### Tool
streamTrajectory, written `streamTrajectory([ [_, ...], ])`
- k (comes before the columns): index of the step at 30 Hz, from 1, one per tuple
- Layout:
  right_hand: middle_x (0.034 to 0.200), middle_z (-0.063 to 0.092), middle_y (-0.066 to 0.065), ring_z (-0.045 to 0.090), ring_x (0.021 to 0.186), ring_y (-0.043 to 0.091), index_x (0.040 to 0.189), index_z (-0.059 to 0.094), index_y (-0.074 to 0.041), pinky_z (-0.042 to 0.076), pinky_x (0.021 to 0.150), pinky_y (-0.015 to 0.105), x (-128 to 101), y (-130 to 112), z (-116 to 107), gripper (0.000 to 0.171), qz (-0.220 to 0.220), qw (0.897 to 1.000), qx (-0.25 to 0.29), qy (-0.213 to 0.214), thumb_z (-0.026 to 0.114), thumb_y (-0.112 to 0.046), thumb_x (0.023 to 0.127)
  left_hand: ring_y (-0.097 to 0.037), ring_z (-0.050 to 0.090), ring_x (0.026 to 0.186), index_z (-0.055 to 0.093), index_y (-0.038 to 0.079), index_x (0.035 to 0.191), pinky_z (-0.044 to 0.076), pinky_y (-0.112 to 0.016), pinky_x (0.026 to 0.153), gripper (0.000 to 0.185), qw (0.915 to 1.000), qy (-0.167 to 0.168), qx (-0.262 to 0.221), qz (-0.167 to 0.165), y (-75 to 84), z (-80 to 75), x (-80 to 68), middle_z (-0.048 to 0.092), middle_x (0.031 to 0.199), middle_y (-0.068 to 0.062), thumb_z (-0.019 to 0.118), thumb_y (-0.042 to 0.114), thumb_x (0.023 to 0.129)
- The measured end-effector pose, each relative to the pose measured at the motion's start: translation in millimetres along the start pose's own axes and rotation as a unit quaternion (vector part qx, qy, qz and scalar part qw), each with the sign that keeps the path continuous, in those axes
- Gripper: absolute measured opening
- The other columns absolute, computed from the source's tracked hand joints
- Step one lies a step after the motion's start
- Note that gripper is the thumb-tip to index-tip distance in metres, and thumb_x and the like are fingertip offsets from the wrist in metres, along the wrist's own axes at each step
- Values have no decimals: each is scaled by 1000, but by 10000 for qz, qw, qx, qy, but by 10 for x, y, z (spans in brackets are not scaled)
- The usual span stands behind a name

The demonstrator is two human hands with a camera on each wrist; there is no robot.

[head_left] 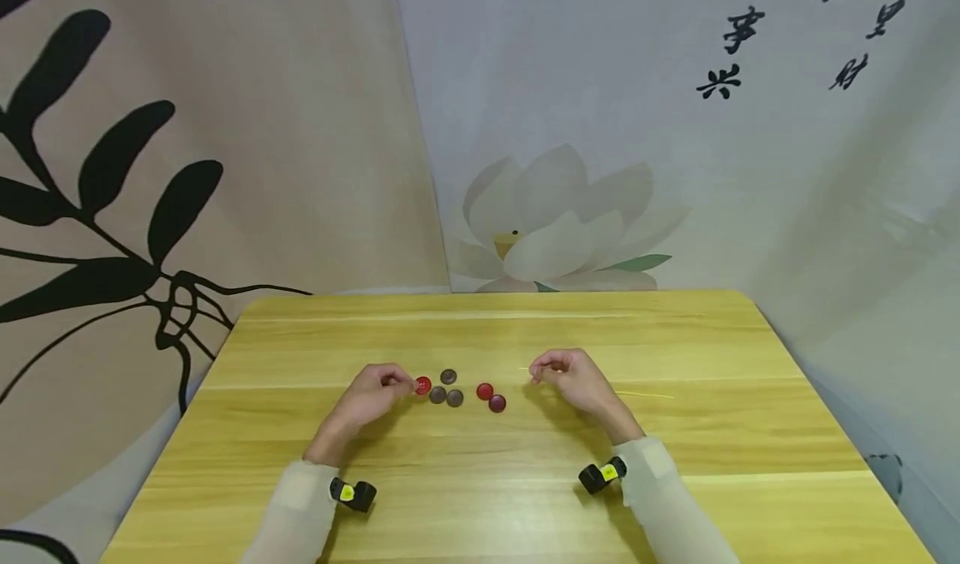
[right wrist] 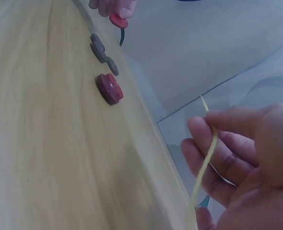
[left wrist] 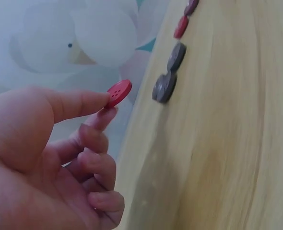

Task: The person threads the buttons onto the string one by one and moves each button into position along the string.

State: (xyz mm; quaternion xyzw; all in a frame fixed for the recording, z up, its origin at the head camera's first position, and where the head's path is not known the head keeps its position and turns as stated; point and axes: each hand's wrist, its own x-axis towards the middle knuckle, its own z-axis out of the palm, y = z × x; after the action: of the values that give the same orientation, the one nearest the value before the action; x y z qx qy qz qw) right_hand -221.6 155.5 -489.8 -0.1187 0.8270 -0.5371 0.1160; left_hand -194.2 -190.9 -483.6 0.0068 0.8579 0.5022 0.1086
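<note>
My left hand pinches the red button; only the right wrist view shows my right hand gripping yellow thread at 3 o'clock.

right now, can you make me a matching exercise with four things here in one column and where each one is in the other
Things:
1. bright red button
2. yellow string
3. grey buttons
4. dark red buttons

Places:
A. lying on the table nearer the right hand
B. pinched in the left hand
C. lying on the table nearer the left hand
D. held in the right hand

Pairs: 1-B, 2-D, 3-C, 4-A
</note>
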Motion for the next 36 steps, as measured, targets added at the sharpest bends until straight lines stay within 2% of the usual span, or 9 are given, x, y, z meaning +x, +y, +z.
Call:
streamTrajectory([
  [7, 90, 73, 6, 67, 93, 30, 104, 71, 2, 51, 77, 38, -10, 6, 27, 18, -67, 9999, 103, 68, 61, -11, 97, -15, 43, 62, 71, 6, 94, 35, -25, 55, 11, 9998, 156, -97, 56, 84, 92, -9, 59, 81, -14, 63, 14, 94],
  [13, 89, 72, 7, 66, 95, 33, 104, 71, 2, 50, 73, 36, -49, -44, 12, 18, 35, 9997, 158, 174, 60, -11, 97, -14, 38, 56, 70, 6, 95, 31, -23, 49, 12, 9992, 177, -325, 142, 179, 196, -34, 51, 71, -4, 63, 15, 96],
  [20, 88, 71, 4, 65, 94, 36, 103, 71, 1, 49, 71, 36, -82, -105, -7, 18, 48, 9994, 151, 300, 58, -8, 96, -15, 39, 59, 71, 9, 94, 32, -24, 51, 11, 9988, 246, -395, 179, 266, 302, -38, 54, 74, -9, 65, 18, 95],
  [27, 90, 71, 4, 65, 94, 37, 101, 71, -2, 49, 70, 36, -94, -138, -1, 15, -23, 9992, 209, 340, 59, -7, 95, -13, 40, 57, 70, 9, 87, 31, -22, 50, 10, 9979, 379, -455, 251, 375, 422, -2, 48, 67, 0, 69, 18, 93],
  [32, 89, 72, 5, 65, 94, 38, 101, 71, 0, 50, 71, 37, -116, -135, 17, 15, -86, 9990, 188, 386, 58, -5, 94, -12, 40, 56, 70, 9, 88, 32, -23, 49, 9, 9975, 404, -516, 269, 454, 483, -10, 49, 67, 1, 68, 17, 93],
  [36, 89, 72, 6, 65, 93, 35, 100, 71, 0, 48, 70, 32, -134, -143, 24, 15, -154, 9987, 152, 458, 58, -4, 95, -11, 39, 55, 71, 10, 87, 31, -23, 49, 10, 9970, 404, -551, 357, 496, 518, -2, 48, 66, 2, 68, 17, 93],
])
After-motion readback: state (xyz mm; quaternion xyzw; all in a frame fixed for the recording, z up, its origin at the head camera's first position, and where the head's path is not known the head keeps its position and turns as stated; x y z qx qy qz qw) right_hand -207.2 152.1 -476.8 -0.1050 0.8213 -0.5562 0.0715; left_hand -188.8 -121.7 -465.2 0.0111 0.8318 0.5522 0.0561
